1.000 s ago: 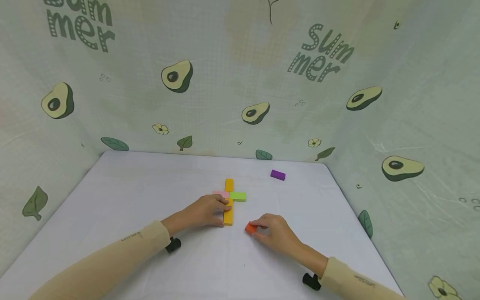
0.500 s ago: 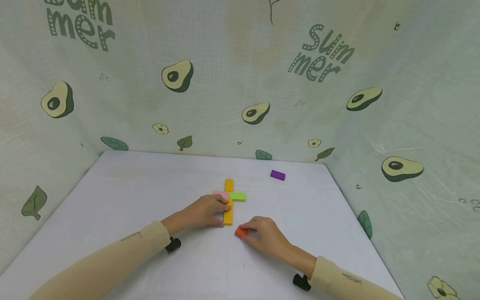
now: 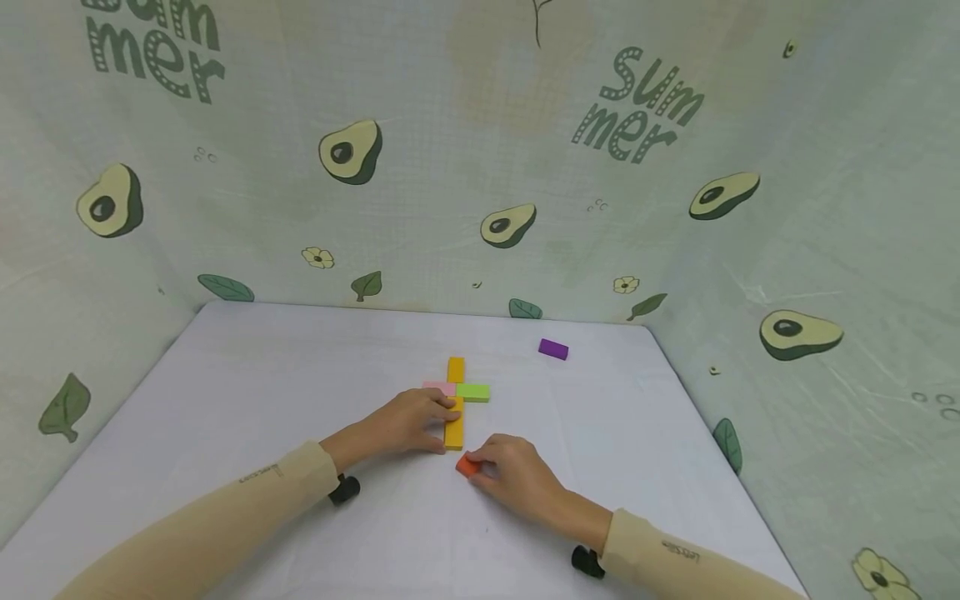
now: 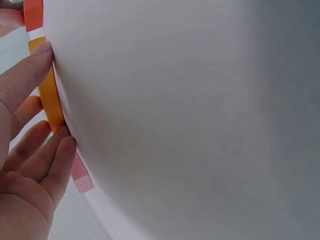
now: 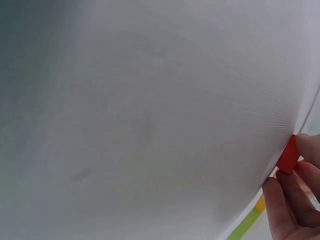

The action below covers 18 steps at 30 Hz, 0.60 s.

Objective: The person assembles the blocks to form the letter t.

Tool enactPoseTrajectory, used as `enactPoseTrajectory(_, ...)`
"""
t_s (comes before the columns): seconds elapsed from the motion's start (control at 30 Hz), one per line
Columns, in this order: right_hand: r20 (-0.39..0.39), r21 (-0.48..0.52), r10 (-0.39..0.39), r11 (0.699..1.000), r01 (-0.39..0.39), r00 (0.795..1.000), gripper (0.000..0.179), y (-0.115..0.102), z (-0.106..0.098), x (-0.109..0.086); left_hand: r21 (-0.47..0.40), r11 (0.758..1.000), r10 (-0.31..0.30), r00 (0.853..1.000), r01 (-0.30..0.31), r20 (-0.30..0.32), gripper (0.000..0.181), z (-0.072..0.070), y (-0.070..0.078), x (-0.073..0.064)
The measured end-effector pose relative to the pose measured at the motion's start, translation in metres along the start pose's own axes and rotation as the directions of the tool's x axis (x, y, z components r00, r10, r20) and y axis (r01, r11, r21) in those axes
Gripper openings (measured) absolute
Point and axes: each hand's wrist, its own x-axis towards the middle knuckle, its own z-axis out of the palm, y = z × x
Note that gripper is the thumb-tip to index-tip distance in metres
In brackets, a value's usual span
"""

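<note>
Several coloured blocks lie as a cross on the white table. A long yellow block (image 3: 454, 435) points toward the person, and my left hand (image 3: 407, 422) holds it, thumb near its close end and fingertips farther up. Beyond it, a pink block (image 3: 435, 385) on the left meets a green block (image 3: 474, 392) on the right, with another yellow block (image 3: 456, 369) behind. The hand partly covers the pink one. My right hand (image 3: 517, 473) pinches an orange block (image 3: 467, 465), set slantwise just short of the yellow block's near end, a small gap between them (image 4: 34, 15).
A purple block (image 3: 553, 349) lies apart at the back right of the white tabletop (image 3: 300, 350). Printed cloth walls (image 3: 420, 167) rise behind the table and along both sides. A black wrist camera (image 3: 587, 562) hangs below the right cuff.
My right hand has slid the orange block leftward, from right of the long yellow block to just in front of its near end. The left hand has stayed in place.
</note>
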Motion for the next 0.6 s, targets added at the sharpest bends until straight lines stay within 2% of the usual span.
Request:
enactPoseTrajectory(0.3, -0.014, -0.017, -0.052, 0.999, 0.051, 0.999, 0.026, -0.001, 0.003, 0.005, 0.020, 0.999, 0.028, 0.999, -0.028, -0.020, 0.061, 0.001, -0.003, -0.001)
enactPoseTrajectory(0.6, -0.009, -0.012, -0.025, 1.000, 0.025, 1.000, 0.026, -0.001, 0.006, 0.011, 0.005, 1.000, 0.028, 0.999, -0.028, -0.018, 0.059, 0.002, -0.004, -0.001)
